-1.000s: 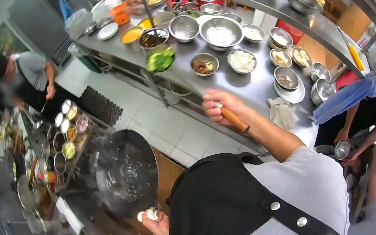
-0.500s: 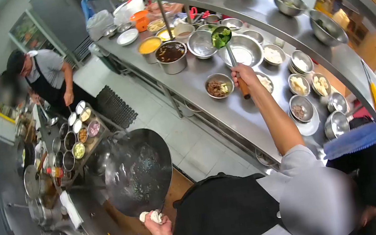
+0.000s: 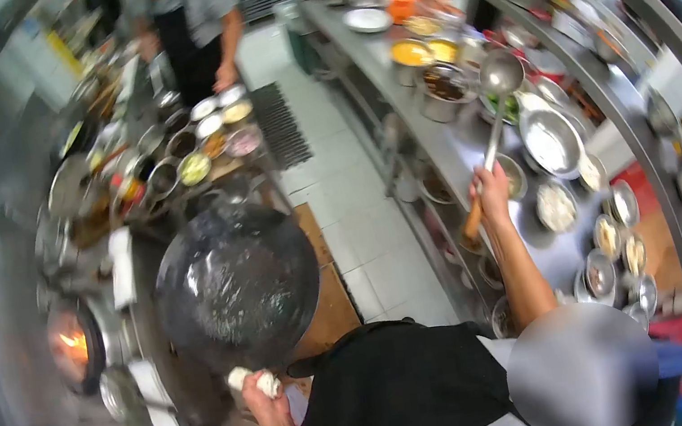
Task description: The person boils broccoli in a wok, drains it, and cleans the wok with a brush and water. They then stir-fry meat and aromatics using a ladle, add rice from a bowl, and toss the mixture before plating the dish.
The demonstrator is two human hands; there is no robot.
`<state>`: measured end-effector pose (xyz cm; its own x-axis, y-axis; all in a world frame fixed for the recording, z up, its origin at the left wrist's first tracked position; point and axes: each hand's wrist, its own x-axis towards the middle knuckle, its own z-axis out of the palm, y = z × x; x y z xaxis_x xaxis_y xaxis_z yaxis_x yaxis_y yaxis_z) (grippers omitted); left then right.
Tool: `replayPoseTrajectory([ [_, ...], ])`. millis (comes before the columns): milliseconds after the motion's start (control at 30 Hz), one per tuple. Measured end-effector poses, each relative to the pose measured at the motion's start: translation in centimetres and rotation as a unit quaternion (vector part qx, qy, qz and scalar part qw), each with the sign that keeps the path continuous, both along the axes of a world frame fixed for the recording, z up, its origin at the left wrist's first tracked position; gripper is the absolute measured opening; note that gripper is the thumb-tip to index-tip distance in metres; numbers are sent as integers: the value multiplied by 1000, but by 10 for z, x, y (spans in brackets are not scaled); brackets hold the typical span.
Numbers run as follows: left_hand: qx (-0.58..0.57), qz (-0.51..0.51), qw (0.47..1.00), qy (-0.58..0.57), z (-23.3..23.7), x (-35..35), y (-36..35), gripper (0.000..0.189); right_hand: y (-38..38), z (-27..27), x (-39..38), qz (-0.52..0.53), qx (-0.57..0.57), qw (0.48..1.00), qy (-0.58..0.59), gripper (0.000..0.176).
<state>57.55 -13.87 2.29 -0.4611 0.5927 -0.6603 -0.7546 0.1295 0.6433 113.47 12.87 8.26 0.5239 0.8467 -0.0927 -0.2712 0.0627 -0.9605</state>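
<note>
My left hand [image 3: 267,407] is closed round a white cloth [image 3: 253,382] at the near edge of a large dark wok [image 3: 238,277], gripping the wok there. The inside of the wok looks wet and shiny. My right hand [image 3: 492,189] grips the wooden handle of a steel ladle [image 3: 502,73]. The ladle's bowl is bare and hangs over the counter, just above a metal bowl with green leaves [image 3: 507,108], which it partly covers. Beside the ladle stand a pot of dark sauce [image 3: 441,95] and a wide steel bowl [image 3: 552,141].
A flame burns in the stove opening [image 3: 72,341] at left. Another person [image 3: 195,29] stands at the far end by a rack of small ingredient containers [image 3: 209,127]. Several ingredient bowls line the steel counter [image 3: 538,242] on the right, under a raised shelf [image 3: 609,74].
The green leaves have left the ladle and now lie in a bowl beneath it. My view has turned right to left, with the wok and my left hand shifting slightly.
</note>
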Motion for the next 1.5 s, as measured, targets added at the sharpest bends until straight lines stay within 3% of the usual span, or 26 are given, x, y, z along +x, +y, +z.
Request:
replayPoseTrajectory([
  [100, 5, 27, 999, -21, -9, -42, 1, 13, -27, 52, -128, 175, -21, 984, -25, 14],
  [167, 20, 63, 996, -67, -12, -69, 2, 14, -28, 62, -208, 284, -32, 953, -101, 43],
  [233, 12, 107, 990, -95, -5, -96, 1, 15, -31, 52, -289, 390, -19, 911, -134, 59],
  [300, 29, 119, 985, -120, 7, -125, -2, 16, -25, 17, -352, 520, -80, 838, -147, 57],
  [367, 48, 143, 979, -137, 18, -162, -10, 16, -29, -31, -416, 586, -149, 755, -255, 57],
  [433, 40, 174, 976, -128, 21, -200, -15, 16, -42, -27, -488, 633, -71, 718, -281, 58],
  [467, 27, 190, 975, -116, 27, -220, -17, 16, -45, -11, -515, 658, -114, 706, -236, 58],
  [600, 75, 228, 967, -87, 62, -299, -21, 16, -15, 14, -627, 713, -65, 677, -169, 60],
  [733, 108, 284, 951, -54, 81, -382, -7, 16, 7, 43, -758, 785, -37, 602, -142, 57],
  [867, 90, 344, 934, -30, 88, -455, 7, 19, 59, 57, -853, 800, -67, 594, -56, 54],
  [1000, 45, 390, 920, -13, 70, -506, 23, 16, 144, 85, -982, 797, 3, 580, -169, 38],
  [1100, 12, 447, 894, -19, 59, -533, 50, 14, 204, 105, -1120, 819, 65, 533, -202, 29],
  [1133, 15, 467, 884, -17, 52, -543, 60, 13, 229, 99, -1177, 831, 97, 506, -210, 28],
  [1200, 33, 479, 877, -29, 38, -549, 73, 13, 276, 63, -1301, 841, 114, 448, -282, 61],
  [1267, -31, 541, 839, -57, 73, -553, 112, 13, 275, 64, -1390, 830, 114, 455, -301, 55],
  [1333, -66, 587, 805, -45, 78, -557, 135, 12, 278, 19, -1483, 799, 181, 462, -340, 42],
  [1400, -62, 611, 789, -18, 88, -563, 151, 12, 283, -51, -1589, 747, 278, 348, -493, 31],
  [1467, -58, 630, 774, 4, 91, -572, 167, 13, 284, -75, -1631, 829, 171, 287, -448, 21],
  [1500, -57, 637, 768, 11, 92, -580, 173, 13, 285, -75, -1639, 909, 4, 273, -316, 17],
])
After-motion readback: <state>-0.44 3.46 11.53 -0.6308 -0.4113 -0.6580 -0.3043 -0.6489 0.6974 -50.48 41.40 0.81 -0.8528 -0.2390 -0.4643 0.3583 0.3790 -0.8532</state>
